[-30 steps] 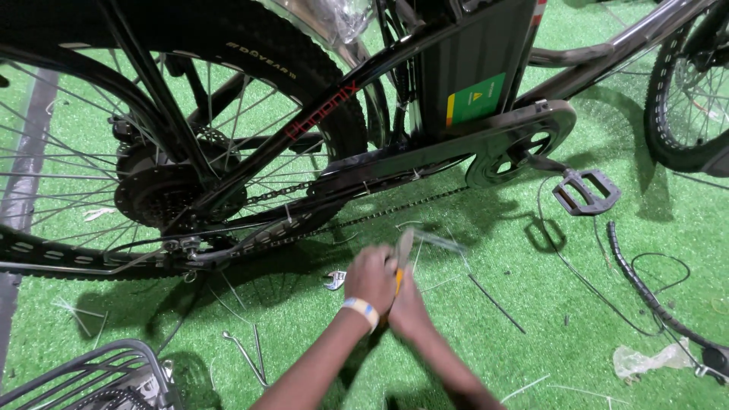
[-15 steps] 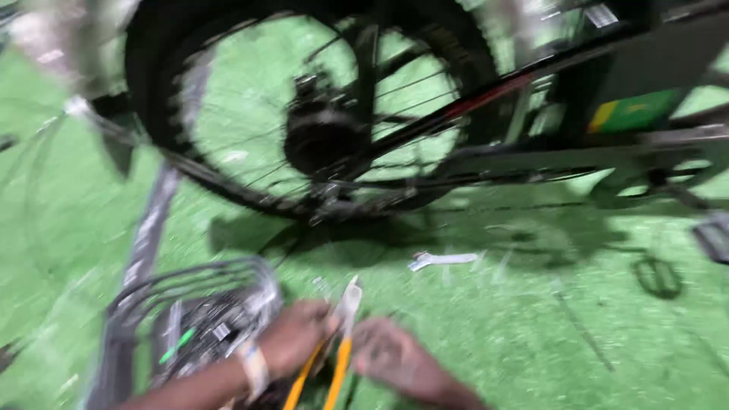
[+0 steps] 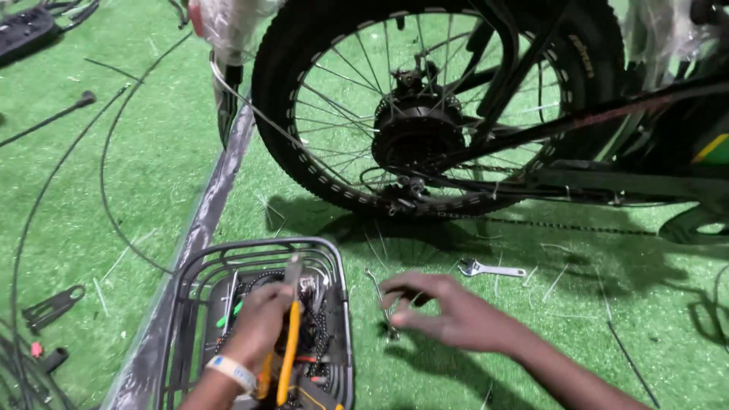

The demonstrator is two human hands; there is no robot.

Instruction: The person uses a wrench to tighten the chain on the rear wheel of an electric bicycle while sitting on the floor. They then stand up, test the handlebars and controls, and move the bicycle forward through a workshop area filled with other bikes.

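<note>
I am gripping yellow-handled steel pliers [image 3: 288, 345] in my left hand [image 3: 258, 323] over the black wire basket [image 3: 343, 304] on the green turf floor [image 3: 137, 175]; my right hand [image 3: 437, 311] is hovering open beside it, the small silver spanner [image 3: 490, 269] lying untouched near the bicycle's rear wheel [image 3: 425, 114].

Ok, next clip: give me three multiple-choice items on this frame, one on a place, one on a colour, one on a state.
1. Where is the left hand with the pliers?
A. over the wire basket
B. on the tyre
C. on the chain

2. What colour are the pliers' handles?
A. blue
B. yellow-orange
C. white

3. What is the right hand doing?
A. gripping the small wrench
B. holding a spoke
C. open, fingers spread above the green turf, holding nothing

Key: 1 A, the hand sits above the basket's inside. 2 B, both handles show yellow-orange. 3 C, the wrench lies apart on the turf.
</note>
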